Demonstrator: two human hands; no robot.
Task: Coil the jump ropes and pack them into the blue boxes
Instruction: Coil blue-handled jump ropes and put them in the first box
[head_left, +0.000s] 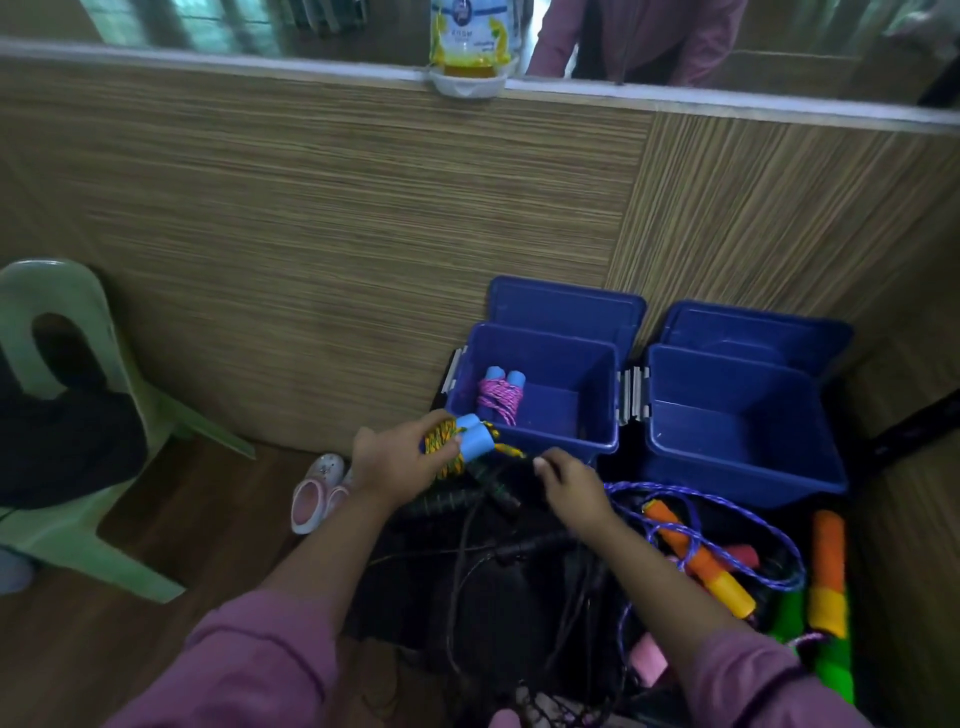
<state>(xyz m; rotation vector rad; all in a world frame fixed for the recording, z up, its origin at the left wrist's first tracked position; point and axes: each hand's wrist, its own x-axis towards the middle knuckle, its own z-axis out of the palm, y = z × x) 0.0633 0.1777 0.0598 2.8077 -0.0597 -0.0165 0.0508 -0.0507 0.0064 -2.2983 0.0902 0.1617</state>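
Note:
My left hand (400, 457) grips a coiled yellow-and-blue jump rope (457, 441) with light blue handles, just in front of the left blue box (597, 395). My right hand (569, 483) pinches the loose end of that rope beside the bundle. A coiled pink rope (500, 397) with light blue handles lies inside the left blue box. Nothing lies in the right blue box (748, 457). Both lids stand open against the wall. A purple rope (701, 525) with orange-yellow handles lies loose at the right, below the boxes.
Black ropes (493, 561) lie tangled on a dark surface under my arms. Green and orange handles (828, 587) sit at the far right. A green plastic chair (78, 415) stands at the left, small shoes (317, 493) on the wooden floor. A wood-panelled wall rises behind the boxes.

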